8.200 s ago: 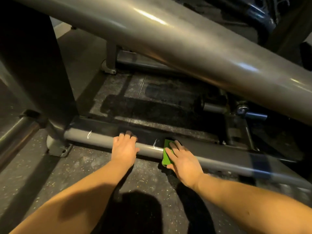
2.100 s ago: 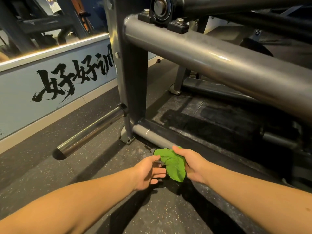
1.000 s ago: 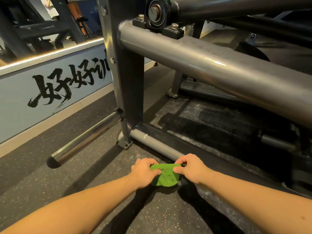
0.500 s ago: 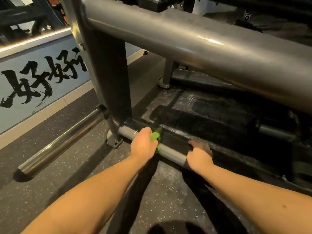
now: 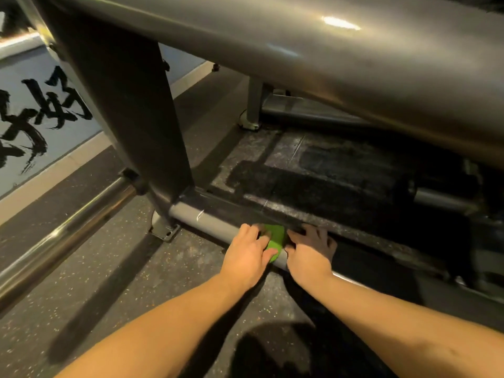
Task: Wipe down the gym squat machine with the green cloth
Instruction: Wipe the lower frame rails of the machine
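Now the crumpled green cloth (image 5: 275, 241) sits lower centre on the round grey base rail (image 5: 212, 222), slid right since half a second ago. Your left hand (image 5: 245, 255) grips it, and your right hand (image 5: 311, 252) lies splayed just beside it. The wiping is advancing.

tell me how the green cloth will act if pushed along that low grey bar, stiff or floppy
Probably floppy: the green cloth drapes over the curve of the low grey bar under the left hand. It looks thin and small, so likely light. Pushed loosely, it may bunch rather than slide flat on that round surface.
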{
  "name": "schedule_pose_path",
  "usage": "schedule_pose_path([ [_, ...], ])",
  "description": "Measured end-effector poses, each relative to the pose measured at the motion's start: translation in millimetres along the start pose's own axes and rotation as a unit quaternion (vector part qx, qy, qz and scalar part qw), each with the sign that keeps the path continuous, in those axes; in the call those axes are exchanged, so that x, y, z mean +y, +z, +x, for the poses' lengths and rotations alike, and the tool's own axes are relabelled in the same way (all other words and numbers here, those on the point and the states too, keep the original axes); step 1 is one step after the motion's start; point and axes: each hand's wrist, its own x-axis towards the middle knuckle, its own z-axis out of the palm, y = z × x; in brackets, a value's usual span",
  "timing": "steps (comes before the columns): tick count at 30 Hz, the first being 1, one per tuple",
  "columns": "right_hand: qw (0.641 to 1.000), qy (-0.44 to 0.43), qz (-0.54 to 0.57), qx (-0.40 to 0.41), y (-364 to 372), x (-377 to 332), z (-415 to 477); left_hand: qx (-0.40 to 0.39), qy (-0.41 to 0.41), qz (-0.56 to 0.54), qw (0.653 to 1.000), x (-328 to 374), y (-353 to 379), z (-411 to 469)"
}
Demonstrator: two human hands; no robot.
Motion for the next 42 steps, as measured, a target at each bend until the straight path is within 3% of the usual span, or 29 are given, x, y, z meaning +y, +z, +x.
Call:
schedule_pose_path([
  [5,1.0,0.002,0.003,0.012,5,-14,6,0.025,-0.01,0.001,1.0,-22,0,1],
  [8,1.0,0.011,0.006,0.013,8,-21,11,0.013,-0.083,0.05,0.995,-43,-14,16],
  [13,1.0,0.004,-0.008,0.022,13,-28,12,-0.072,-0.217,0.162,0.96,-64,-31,53],
  [16,1.0,0.014,-0.008,0.017,14,-30,14,-0.067,-0.161,0.147,0.974,-40,-22,53],
  [20,1.0,0.017,-0.02,-0.009,11,-35,19,-0.024,-0.043,0.043,0.998,-25,-16,13],
  [24,1.0,0.002,-0.008,-0.02,9,-41,23,-0.007,-0.078,0.091,0.993,-53,-28,27],
  [27,1.0,0.0,0.0,-0.012,11,-42,23,-0.085,-0.148,0.212,0.962,-94,-34,58],
  [29,1.0,-0.001,0.003,-0.01,12,-42,23,-0.101,-0.214,0.193,0.952,-122,-30,74],
  [31,1.0,-0.004,0.002,-0.011,13,-44,26,-0.092,-0.231,0.168,0.954,-123,-24,80],
  [38,1.0,-0.014,-0.018,-0.018,21,-68,38,-0.036,-0.05,0.091,0.994,-85,-20,13],
  [42,0.999,-0.025,-0.038,-0.003,30,-82,41,-0.059,-0.11,0.18,0.976,-118,-29,38],
])
